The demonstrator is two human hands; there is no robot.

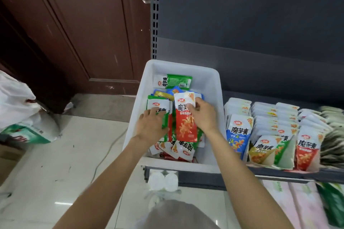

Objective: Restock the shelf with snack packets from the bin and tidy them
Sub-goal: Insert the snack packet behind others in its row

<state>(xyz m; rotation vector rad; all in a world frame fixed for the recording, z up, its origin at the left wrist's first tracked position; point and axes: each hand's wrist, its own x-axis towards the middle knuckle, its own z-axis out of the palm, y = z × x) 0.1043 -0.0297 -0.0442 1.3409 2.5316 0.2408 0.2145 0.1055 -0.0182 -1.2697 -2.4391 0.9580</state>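
A white plastic bin (214,87) stands at the shelf's left end, holding several loose snack packets in green, red and blue. My left hand (151,126) lies over a stack of green packets (158,107) in the bin, fingers curled round its right edge. My right hand (202,115) pinches the top of a red packet (186,124) that stands upright above the pile. Rows of upright packets (270,126) fill the dark shelf (279,174) to the right of the bin.
A brown wooden door (74,24) and a tiled floor (65,163) lie to the left, with white bags (16,109) on the floor. Small white packs (163,180) sit below the bin. Pink and green goods (307,202) fill the lower shelf.
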